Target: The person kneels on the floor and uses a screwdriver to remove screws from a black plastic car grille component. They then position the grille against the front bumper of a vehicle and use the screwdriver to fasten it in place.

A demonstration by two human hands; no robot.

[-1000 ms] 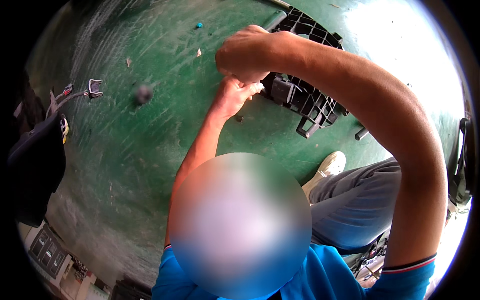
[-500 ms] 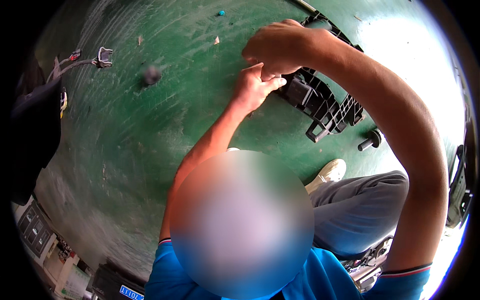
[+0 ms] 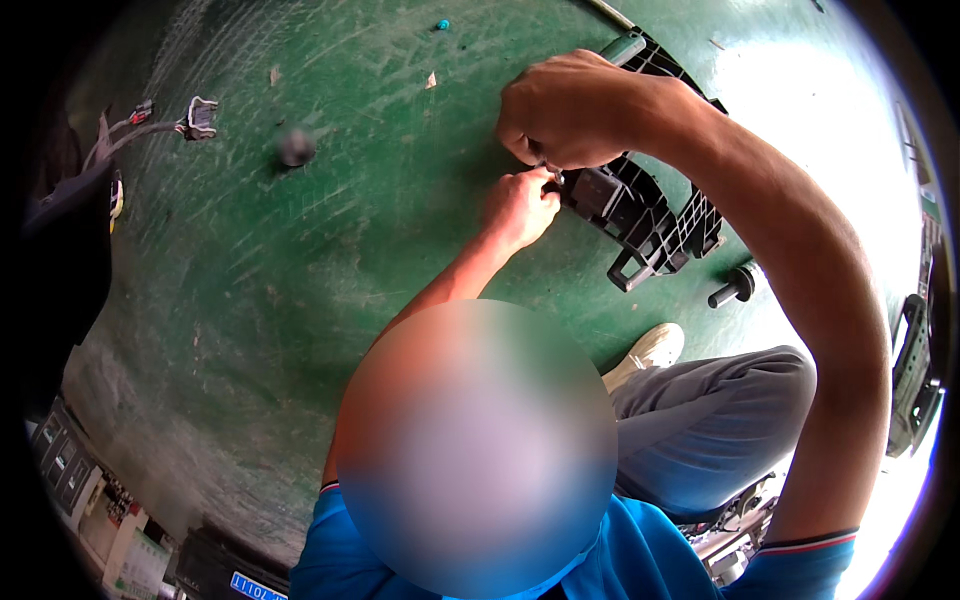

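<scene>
My right hand [image 3: 572, 112] is closed in a pinch, its fingertips pointing down over the left end of a black ribbed plastic part [image 3: 655, 235] on the floor. Just below it, my left hand [image 3: 520, 210] is closed with thumb and fingers curled together at that same end. A small dark, shiny piece [image 3: 553, 181] shows between the two hands; its kind cannot be made out. A square black block [image 3: 596, 190] sits on the plastic part beside my fingers. My right hand and forearm hide the part's middle.
A black cylindrical piece with a flange [image 3: 738, 285] lies right of the plastic part, near my shoe [image 3: 655, 348]. At the far left, wires end in a connector [image 3: 200, 118]. A blurred dark round object [image 3: 296, 148] and a small blue cap-like piece [image 3: 443, 25] lie on the green floor.
My left hand has drawn down slightly from the right, its thumb now curled in rather than stretched out. The right hand has shifted a little right, and the small shiny piece has come into view.
</scene>
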